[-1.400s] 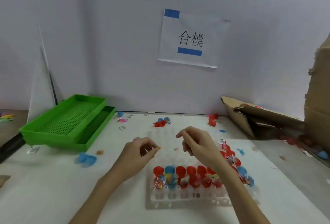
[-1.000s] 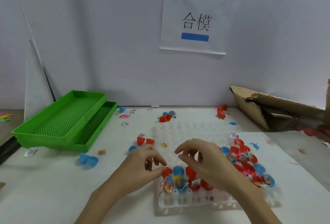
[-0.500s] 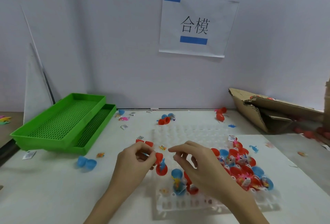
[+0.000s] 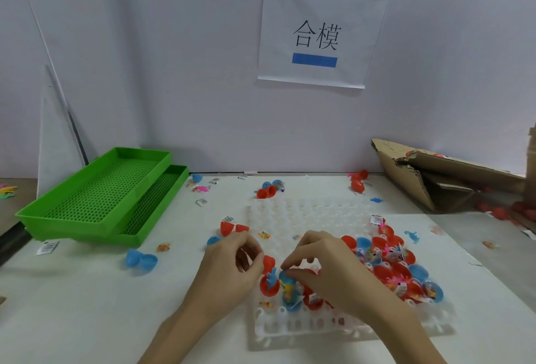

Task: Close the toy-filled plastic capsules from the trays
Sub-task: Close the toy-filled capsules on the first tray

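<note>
White table (image 4: pixel 87 305), left grip (image 4: pixel 229 271) pinching red capsule (image 4: pixel 268 278), right grip (image 4: pixel 327 271) pinching blue capsule (image 4: pixel 290 291)

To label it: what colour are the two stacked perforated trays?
Bright green trays, seen in the head view.

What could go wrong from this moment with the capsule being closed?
1. A blue toy sticks up out of the red capsule that the left hand holds; the lid may pinch it and fail to snap.
2. The right hand reaches into crowded open capsules on the white tray; it may knock some over.
</note>
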